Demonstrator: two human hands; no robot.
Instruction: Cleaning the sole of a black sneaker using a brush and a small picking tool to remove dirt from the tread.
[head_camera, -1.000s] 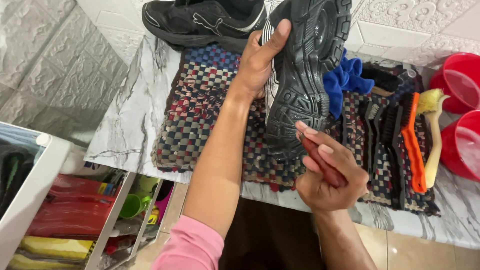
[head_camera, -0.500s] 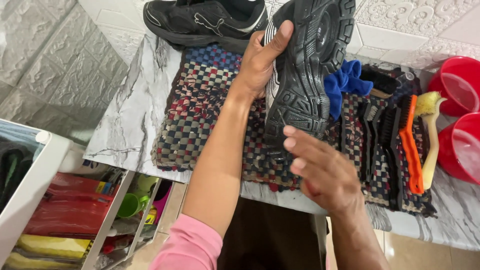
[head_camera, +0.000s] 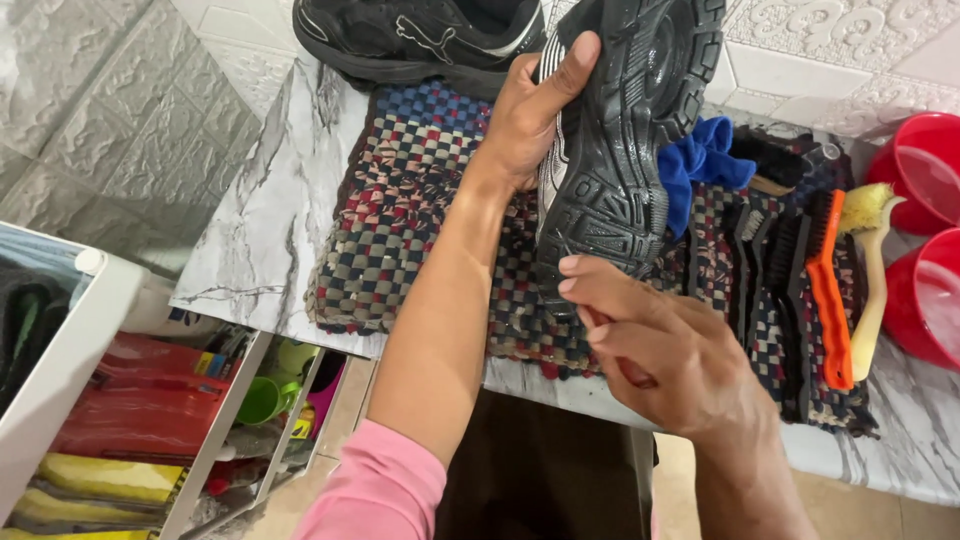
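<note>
Right hand (head_camera: 672, 352) now back near the heel end of the shoe (head_camera: 622, 150), a bit closer to it than half a second ago, with a small dark red tool (head_camera: 628, 368) showing again under the curled fingers (head_camera: 590, 290); shoe and left hand (head_camera: 532, 110) stayed put. White marble worktop (head_camera: 268, 232) with grey veins, set against pale stone-look wall tiles. Woven checked mat (head_camera: 410, 210) in red, blue and cream spread over the worktop. Open white shelves (head_camera: 215, 430) lower left, packed with red, yellow and green things. Tan floor below. Shoe held up above the mat, tipped on its side, sole turned toward the camera. Long axis running from the top of the view down toward the person, toe end far, heel end near. Black, wet-looking sole with deep blocky tread; a strip of white and silver side just under the left thumb. Left fingers wrapped tight round the middle of the shoe, thumb across the sole edge. Right fingers closed round the red tool, fingertips just touching the heel. Second black shoe (head_camera: 420, 40) lying at the back of the worktop. Blue cloth (head_camera: 705, 160), dark brushes (head_camera: 770, 260), an orange brush (head_camera: 828, 290) and a yellow-handled brush (head_camera: 872, 270) to the right on the mat, two red bowls (head_camera: 925, 230) beyond.
</note>
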